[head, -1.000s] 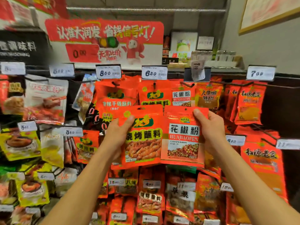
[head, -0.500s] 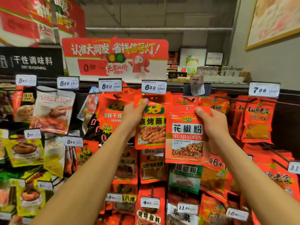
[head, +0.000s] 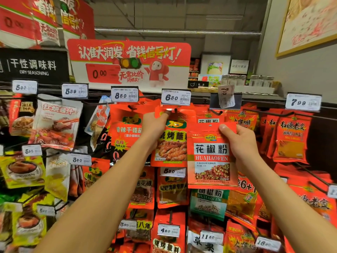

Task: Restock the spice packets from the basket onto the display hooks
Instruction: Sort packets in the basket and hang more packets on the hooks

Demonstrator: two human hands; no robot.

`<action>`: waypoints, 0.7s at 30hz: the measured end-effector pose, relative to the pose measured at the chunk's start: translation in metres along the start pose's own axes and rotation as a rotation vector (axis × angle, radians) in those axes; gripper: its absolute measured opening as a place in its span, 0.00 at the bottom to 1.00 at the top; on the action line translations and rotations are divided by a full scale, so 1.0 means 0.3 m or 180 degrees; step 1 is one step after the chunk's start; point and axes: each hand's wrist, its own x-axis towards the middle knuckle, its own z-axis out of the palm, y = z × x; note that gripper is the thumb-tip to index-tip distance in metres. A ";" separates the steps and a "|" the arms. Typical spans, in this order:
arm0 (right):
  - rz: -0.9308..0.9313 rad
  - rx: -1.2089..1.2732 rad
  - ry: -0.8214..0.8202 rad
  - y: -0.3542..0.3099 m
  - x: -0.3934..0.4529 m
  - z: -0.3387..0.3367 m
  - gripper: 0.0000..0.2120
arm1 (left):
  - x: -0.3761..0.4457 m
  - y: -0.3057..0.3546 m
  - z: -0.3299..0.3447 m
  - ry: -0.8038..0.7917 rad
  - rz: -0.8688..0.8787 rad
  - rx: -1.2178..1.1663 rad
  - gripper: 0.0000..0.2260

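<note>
Red and yellow foil packets crowd the pegboard at far left, hanging from black wire hooks under white price tags; none of these is being handled. Moving right, the left hand [head: 155,127] is raised to the top row, thumb and fingers pinching the upper edge of a red barbecue-dip seasoning packet with a green logo [head: 171,141]. That packet's top sits at the black wire display hook [head: 175,110] below the white 6.80 price tag [head: 176,97]; judged from this, the hand holds the header so the punched hole can be lined up with the hook tip. Whether the hole is already on the wire cannot be told, as the thumb covers that spot.

Further right, the right hand [head: 241,143] grips a red flat Sichuan-pepper powder packet marked HUAJIAOFEN [head: 211,157] by its upper right corner, thumb in front and fingers behind. It hangs upright, clear of the rack and overlapping the first packet's right edge, seemingly parked in waiting for a matching hook just above.

No basket is in view.
</note>
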 end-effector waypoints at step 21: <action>0.0133 0.0058 0.0053 0.072 0.054 -0.025 0.06 | -0.009 -0.038 0.066 0.0242 0.0070 0.1191 0.24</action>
